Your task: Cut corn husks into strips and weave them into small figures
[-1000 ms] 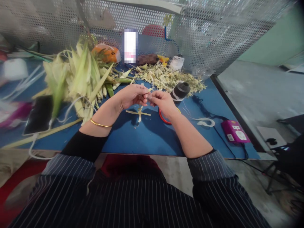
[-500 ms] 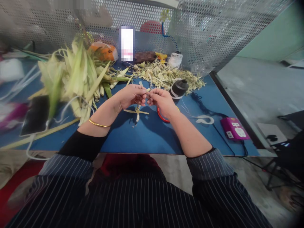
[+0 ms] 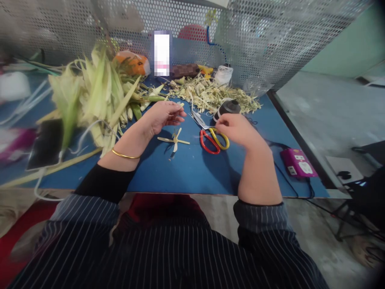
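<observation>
My left hand (image 3: 170, 115) is raised over the blue table, its thumb and forefinger pinching a small pale piece of corn husk (image 3: 181, 105). Under it lies a cross of narrow pale husk strips (image 3: 176, 140). My right hand (image 3: 236, 127) is to the right, fingers curled together in front of a dark spool (image 3: 229, 107); what they hold, if anything, is hidden. Just left of these fingers, scissors (image 3: 214, 140) with one red and one yellow handle lie on the table, blades pointing away from me.
Corn husks (image 3: 96, 88) are heaped at the left beside a dark phone (image 3: 45, 144) with a white cable. Husk shreds (image 3: 210, 94) pile up at the back, before a perforated metal screen (image 3: 270, 44). A purple box (image 3: 298, 162) with cords sits near the right edge.
My hands have come apart. The right one moved rightward and toward the spool, uncovering the scissors, while the left shifted slightly left and kept the husk piece.
</observation>
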`<state>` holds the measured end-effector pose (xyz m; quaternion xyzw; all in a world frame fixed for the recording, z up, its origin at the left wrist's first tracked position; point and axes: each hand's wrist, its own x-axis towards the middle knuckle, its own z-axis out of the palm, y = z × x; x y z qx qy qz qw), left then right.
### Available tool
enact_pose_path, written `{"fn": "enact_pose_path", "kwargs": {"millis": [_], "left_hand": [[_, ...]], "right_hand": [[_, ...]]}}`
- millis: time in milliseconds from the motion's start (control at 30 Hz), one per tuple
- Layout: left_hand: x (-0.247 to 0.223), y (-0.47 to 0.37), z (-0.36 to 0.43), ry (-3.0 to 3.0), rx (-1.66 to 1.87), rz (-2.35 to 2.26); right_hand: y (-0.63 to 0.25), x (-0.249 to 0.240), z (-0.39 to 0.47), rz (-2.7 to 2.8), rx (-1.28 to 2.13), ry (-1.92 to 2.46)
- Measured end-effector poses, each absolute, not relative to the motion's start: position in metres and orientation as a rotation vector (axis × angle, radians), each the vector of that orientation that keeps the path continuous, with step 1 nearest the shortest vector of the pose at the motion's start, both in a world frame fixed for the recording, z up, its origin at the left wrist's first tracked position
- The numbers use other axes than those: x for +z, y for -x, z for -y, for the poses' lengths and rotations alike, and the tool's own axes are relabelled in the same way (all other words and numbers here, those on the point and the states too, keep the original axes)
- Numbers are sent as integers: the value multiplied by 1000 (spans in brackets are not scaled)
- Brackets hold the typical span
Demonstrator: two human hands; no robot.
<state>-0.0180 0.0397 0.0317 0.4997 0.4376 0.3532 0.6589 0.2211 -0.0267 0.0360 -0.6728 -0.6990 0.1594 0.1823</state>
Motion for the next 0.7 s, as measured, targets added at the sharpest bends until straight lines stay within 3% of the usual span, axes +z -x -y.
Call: {"fn": "enact_pose_path", "kwargs": {"millis": [133,333,500,700], "left_hand": [[30,20,-43,-1118,831,-996],[25,21,-47,-1111,857,-990],[24,21,-49,-1098,911,-998],[23,21,-48,-1100,919,-954]], "right_hand": [[-233,33,34,2128,120,2283],[-244,28,30,1944,-43,2503],[-247,30,34,1678,-384,2408],[-240,26,33,1759,-299,2313]]}}
